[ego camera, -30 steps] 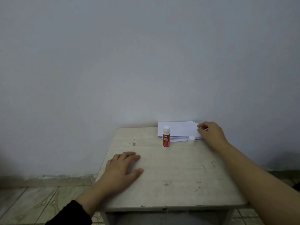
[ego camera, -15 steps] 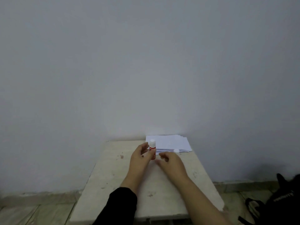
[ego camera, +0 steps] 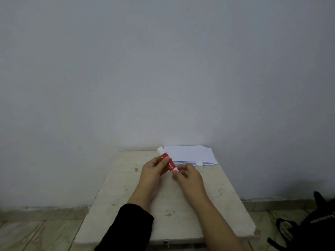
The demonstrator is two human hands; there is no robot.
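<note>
Got my glue stick (ego camera: 167, 161) tilted over the scuffed pale worktop (ego camera: 217, 205), left hand (ego camera: 154, 171) gripping its middle, right hand (ego camera: 188, 175) pinching the bottom. Paper stack (ego camera: 190, 153) + cap (ego camera: 199, 163) at the back by the grey wall (ego camera: 163, 69), black bag (ego camera: 311, 227) on the floor (ego camera: 36, 232).

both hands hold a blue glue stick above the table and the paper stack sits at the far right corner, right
Not quite: the head view shows the glue stick is red, not blue. The left hand and right hand both hold it above the table, and the paper stack sits at the far right corner.
</note>
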